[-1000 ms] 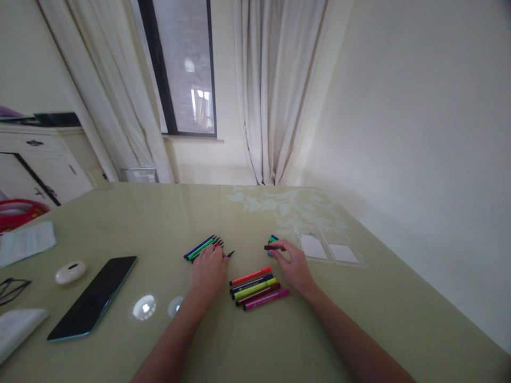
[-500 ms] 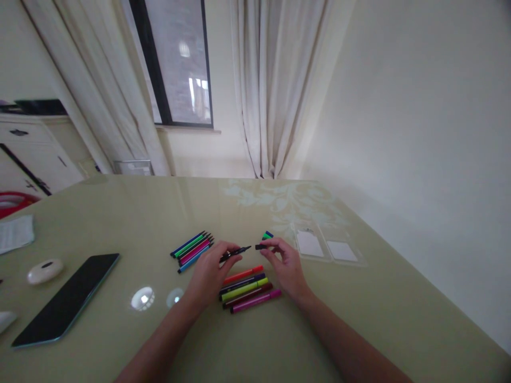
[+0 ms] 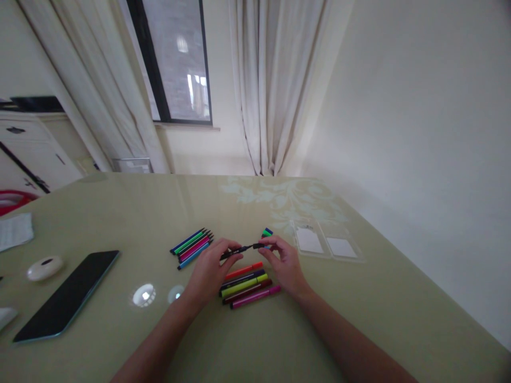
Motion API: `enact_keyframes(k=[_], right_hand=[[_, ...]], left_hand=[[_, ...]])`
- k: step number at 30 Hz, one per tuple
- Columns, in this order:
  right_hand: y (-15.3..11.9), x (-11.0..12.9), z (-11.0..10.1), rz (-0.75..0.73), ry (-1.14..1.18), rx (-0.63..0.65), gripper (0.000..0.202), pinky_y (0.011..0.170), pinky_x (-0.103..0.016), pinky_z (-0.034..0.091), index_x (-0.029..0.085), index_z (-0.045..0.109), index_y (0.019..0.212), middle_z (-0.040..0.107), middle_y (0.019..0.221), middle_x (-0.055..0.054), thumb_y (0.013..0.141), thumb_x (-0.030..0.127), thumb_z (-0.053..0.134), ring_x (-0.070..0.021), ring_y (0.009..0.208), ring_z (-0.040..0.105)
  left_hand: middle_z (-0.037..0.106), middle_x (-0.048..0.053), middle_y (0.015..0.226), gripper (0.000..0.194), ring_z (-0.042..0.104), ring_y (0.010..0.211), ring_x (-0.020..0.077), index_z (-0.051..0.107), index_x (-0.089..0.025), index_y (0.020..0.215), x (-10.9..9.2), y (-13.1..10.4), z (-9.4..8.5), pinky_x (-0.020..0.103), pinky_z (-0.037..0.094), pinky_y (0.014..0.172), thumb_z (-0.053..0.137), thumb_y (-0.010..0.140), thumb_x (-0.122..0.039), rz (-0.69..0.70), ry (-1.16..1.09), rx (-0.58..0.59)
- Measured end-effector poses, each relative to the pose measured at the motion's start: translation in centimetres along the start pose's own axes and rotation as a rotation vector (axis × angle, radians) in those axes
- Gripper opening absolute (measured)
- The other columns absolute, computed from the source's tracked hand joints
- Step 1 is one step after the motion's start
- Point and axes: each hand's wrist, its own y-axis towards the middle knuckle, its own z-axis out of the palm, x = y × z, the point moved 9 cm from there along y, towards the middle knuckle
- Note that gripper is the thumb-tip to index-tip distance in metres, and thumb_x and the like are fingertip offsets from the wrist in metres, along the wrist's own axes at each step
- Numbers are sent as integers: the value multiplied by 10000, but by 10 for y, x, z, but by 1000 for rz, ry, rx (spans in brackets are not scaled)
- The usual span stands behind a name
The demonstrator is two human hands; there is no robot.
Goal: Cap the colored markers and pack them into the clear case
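Between the fingers of my left hand (image 3: 211, 266) is a black marker pen (image 3: 239, 250), its tip pointing right. My right hand (image 3: 284, 263) pinches a small black cap (image 3: 257, 246) whose mouth meets the marker's tip. Below my hands lie several capped markers side by side, among them an orange one (image 3: 244, 271), a yellow-green one (image 3: 244, 285) and a magenta one (image 3: 256, 297). To the left of my left hand rests a row of uncapped markers (image 3: 194, 247) in blue, green, black, pink and light blue. Beyond my right hand a few loose caps (image 3: 267, 232) are partly hidden.
A clear plastic case (image 3: 325, 242) with white cards lies open at the right. On the left are a dark tablet (image 3: 69, 295), a white rounded object (image 3: 45, 268) and some paper (image 3: 16, 232). The wall (image 3: 431, 175) borders the table's right side.
The gap between marker and cap has closed: the tip now reaches the cap's mouth. The view has shifted very slightly; the markers on the table lie as before.
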Motion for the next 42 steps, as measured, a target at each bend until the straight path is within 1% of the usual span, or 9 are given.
enact_keyframes(k=[7,13,24,28,32,35,38,40,42], right_hand=[[-2,3,2,-19,-34,26,135,838,-351,510,237,773,966,753,947,-37,851,293,731,-216,873,662],[-3,9,5,-37,-32,92,112,855,-357,516,240,793,935,769,911,-33,839,284,756,-223,888,684],[-2,8,7,-22,-41,154,154,764,-337,541,225,811,894,772,802,-30,841,361,764,-206,768,688],[1,5,8,-12,-88,185,202,801,-355,561,231,806,956,786,869,-37,874,402,737,-215,827,707],[7,3,-6,-31,-118,79,283,889,-385,552,234,760,1125,774,1070,-75,990,414,588,-232,987,711],[10,2,-16,-97,-258,15,250,856,-378,540,228,769,1063,749,1023,-80,985,385,592,-230,934,690],[12,-3,-16,-135,-393,45,200,858,-383,522,228,788,990,707,960,-71,956,349,634,-228,901,661],[12,-8,-13,-140,-456,74,160,879,-394,511,226,793,970,683,957,-69,938,309,660,-235,929,649],[11,-11,-11,-145,-505,88,124,900,-406,503,223,791,962,668,976,-69,917,267,684,-240,955,637]], left_hand=[[726,11,933,99,674,870,200,713,-242,1000,0,0,2,305,514,784,705,919,-299,7,-9,-3],[727,10,904,63,672,854,190,731,-236,954,-10,-2,4,288,504,763,702,921,-282,42,-30,5],[737,35,884,151,672,847,204,747,-220,927,-13,-3,9,310,502,763,651,951,-334,28,-31,24],[752,39,915,161,681,858,210,742,-225,968,-5,-1,15,319,516,784,636,956,-345,-7,-20,91],[750,59,952,206,685,896,222,753,-224,976,7,-2,18,330,519,807,580,975,-336,-36,40,161],[731,64,949,224,679,894,217,765,-225,959,11,-5,24,321,510,793,578,971,-348,-33,72,246],[721,58,925,267,671,853,204,774,-232,949,10,-6,29,306,496,757,563,979,-393,-18,66,328],[722,56,912,278,665,829,203,765,-227,937,15,-3,21,308,486,743,546,985,-392,-44,107,301],[724,62,912,254,662,835,217,740,-217,909,30,1,1,321,478,750,532,983,-342,-122,235,192]])
